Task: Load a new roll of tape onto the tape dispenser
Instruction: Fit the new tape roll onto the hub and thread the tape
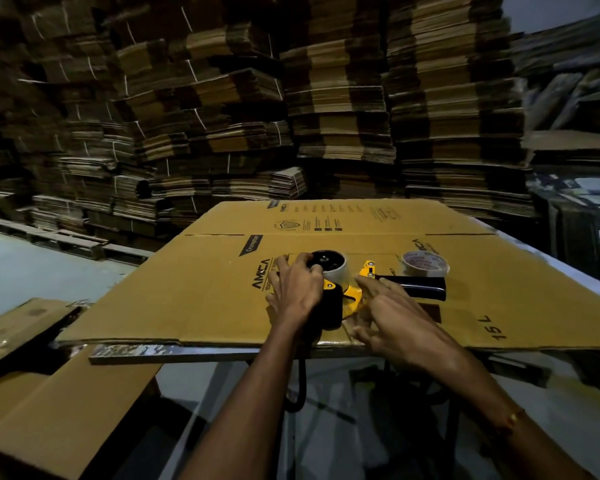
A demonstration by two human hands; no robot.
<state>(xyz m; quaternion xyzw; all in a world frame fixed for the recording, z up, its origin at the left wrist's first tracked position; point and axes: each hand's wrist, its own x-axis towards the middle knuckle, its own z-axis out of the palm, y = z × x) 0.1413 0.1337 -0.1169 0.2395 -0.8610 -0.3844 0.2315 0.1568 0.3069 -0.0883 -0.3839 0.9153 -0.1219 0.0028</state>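
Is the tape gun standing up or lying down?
Lying down. The tape dispenser rests on its side on the flat cardboard sheet, black handle pointing right, a roll on its hub facing up.

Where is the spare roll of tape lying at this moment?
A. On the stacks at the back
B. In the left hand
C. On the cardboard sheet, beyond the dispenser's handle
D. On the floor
C: the spare roll lies flat on the cardboard sheet, beyond the dispenser's handle, touched by neither hand.

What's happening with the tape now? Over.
Left hand on dispenser, fingers on the mounted roll. Right hand open beside it. Second roll lies apart. Nothing blocking.
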